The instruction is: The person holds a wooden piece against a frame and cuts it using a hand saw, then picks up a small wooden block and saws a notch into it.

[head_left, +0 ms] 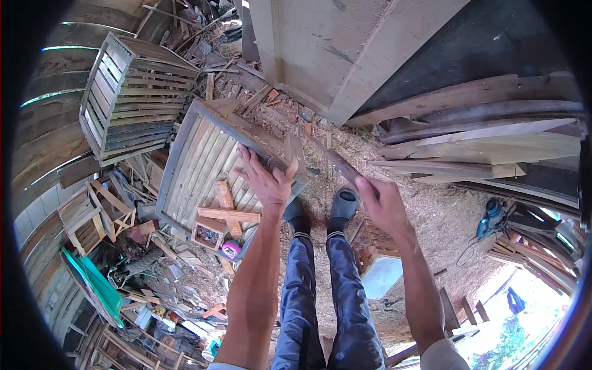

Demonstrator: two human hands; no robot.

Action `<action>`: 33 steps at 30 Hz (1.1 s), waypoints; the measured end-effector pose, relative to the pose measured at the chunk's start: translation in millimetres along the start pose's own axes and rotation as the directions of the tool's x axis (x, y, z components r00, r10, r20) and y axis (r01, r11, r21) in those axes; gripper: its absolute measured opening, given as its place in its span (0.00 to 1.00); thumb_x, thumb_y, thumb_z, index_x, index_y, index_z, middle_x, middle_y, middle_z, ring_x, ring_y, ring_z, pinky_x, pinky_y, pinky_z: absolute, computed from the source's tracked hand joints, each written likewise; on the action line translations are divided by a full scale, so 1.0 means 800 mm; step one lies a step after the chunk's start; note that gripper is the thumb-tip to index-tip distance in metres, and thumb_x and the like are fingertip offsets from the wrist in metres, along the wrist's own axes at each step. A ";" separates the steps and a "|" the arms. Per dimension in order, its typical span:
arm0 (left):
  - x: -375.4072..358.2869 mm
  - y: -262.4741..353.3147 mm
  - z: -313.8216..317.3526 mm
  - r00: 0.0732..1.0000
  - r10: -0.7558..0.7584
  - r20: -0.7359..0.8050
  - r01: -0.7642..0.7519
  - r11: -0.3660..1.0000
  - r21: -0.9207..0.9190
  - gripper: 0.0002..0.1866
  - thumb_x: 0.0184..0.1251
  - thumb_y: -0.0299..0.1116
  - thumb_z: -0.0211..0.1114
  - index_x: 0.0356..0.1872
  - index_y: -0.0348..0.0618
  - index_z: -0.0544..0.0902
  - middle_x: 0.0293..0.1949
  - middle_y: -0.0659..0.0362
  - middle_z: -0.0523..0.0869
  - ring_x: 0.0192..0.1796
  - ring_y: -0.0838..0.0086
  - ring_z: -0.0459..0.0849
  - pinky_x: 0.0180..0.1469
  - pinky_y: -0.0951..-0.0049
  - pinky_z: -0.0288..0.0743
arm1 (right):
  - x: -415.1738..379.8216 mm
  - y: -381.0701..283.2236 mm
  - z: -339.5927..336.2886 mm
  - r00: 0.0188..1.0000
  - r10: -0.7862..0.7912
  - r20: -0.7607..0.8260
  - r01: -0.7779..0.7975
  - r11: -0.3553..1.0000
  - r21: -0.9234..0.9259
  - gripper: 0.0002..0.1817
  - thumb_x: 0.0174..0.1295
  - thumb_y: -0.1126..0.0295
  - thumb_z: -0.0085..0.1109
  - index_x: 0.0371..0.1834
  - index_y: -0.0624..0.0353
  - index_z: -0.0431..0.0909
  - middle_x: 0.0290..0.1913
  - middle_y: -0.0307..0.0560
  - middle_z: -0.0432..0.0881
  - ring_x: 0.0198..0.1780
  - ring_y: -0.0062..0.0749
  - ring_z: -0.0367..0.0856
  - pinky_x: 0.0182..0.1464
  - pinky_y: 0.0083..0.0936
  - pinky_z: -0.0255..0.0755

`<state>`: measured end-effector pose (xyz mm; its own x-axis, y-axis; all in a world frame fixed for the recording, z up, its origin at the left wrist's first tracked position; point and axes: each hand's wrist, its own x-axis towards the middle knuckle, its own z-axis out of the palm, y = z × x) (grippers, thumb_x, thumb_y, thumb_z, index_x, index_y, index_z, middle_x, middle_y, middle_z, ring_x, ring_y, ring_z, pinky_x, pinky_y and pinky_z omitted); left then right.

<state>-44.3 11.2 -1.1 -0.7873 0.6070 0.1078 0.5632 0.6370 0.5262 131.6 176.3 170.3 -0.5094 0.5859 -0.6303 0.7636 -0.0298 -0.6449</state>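
My left hand (266, 179) lies across the edge of a slatted wooden crate (191, 154), thumb pressed against a short pale piece of wood (295, 153) that stands up at the crate's corner. In my right hand (381, 200) is a tool with a long dark handle (342, 165); its narrow far end points toward the wood piece, and I cannot tell its kind. On the slats below my left hand lie two crossed wooden strips (228, 213), a small wooden box of small dark bits (208, 235) and a pink tape measure (231, 248).
Another slatted crate (148, 92) stands at upper left. Long boards (481, 148) are stacked at right, near a blue power tool (490, 219) with a cord. A pale-topped wooden box (382, 277) sits beside my right leg. Shavings and scraps cover the floor (431, 237).
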 end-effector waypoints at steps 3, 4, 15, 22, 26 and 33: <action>0.003 0.005 -0.005 0.998 -0.047 0.040 0.047 0.999 0.001 0.36 0.54 0.34 0.50 0.66 0.28 0.58 0.74 0.36 0.54 0.77 0.38 0.48 0.72 0.30 0.27 | -0.047 -0.005 0.021 0.991 0.076 -0.109 -0.065 0.992 0.105 0.20 0.72 0.57 0.52 0.33 0.65 0.80 0.19 0.58 0.75 0.23 0.55 0.79 0.27 0.42 0.68; 0.003 0.006 -0.005 0.997 -0.060 0.054 0.060 0.998 0.007 0.36 0.54 0.34 0.50 0.66 0.28 0.58 0.74 0.36 0.54 0.77 0.38 0.48 0.72 0.30 0.27 | -0.064 -0.011 0.028 0.988 0.095 -0.126 -0.081 0.990 0.113 0.19 0.72 0.58 0.52 0.33 0.65 0.80 0.18 0.58 0.74 0.23 0.55 0.78 0.27 0.42 0.68; 0.002 -0.002 0.001 1.000 0.010 0.004 -0.010 1.000 -0.013 0.37 0.54 0.38 0.50 0.66 0.27 0.57 0.75 0.36 0.53 0.77 0.37 0.48 0.72 0.30 0.26 | -0.149 -0.128 0.023 0.976 0.215 0.045 -0.219 0.967 0.127 0.15 0.71 0.63 0.53 0.33 0.65 0.76 0.21 0.63 0.78 0.25 0.62 0.80 0.23 0.43 0.71; 0.002 -0.001 0.001 0.999 0.044 -0.003 -0.044 0.999 0.013 0.36 0.64 0.44 0.49 0.68 0.29 0.54 0.73 0.31 0.54 0.75 0.34 0.52 0.71 0.29 0.30 | -0.143 -0.165 0.043 0.961 0.275 0.007 -0.274 0.954 0.120 0.16 0.70 0.62 0.53 0.29 0.64 0.75 0.18 0.63 0.77 0.22 0.61 0.80 0.21 0.46 0.71; 0.000 0.001 -0.001 1.000 0.022 0.019 -0.022 1.000 0.006 0.36 0.61 0.42 0.49 0.67 0.28 0.55 0.73 0.33 0.53 0.76 0.35 0.49 0.71 0.29 0.28 | -0.133 -0.179 0.056 0.957 0.288 -0.020 -0.285 0.954 0.088 0.17 0.70 0.62 0.52 0.27 0.63 0.75 0.17 0.63 0.76 0.22 0.61 0.80 0.21 0.47 0.72; 0.001 0.004 -0.004 0.995 -0.056 0.080 0.057 0.998 -0.017 0.38 0.58 0.41 0.49 0.67 0.26 0.57 0.75 0.35 0.51 0.78 0.38 0.45 0.71 0.29 0.24 | -0.126 -0.201 0.067 0.926 0.375 -0.036 -0.375 0.927 -0.008 0.17 0.70 0.62 0.52 0.27 0.62 0.78 0.20 0.64 0.78 0.23 0.61 0.80 0.22 0.47 0.73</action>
<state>-43.7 11.9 3.2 -0.7949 0.6067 0.0108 0.5131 0.6625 0.5458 38.7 78.7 314.7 -0.1715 0.5611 -0.8098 0.9020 -0.2411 -0.3581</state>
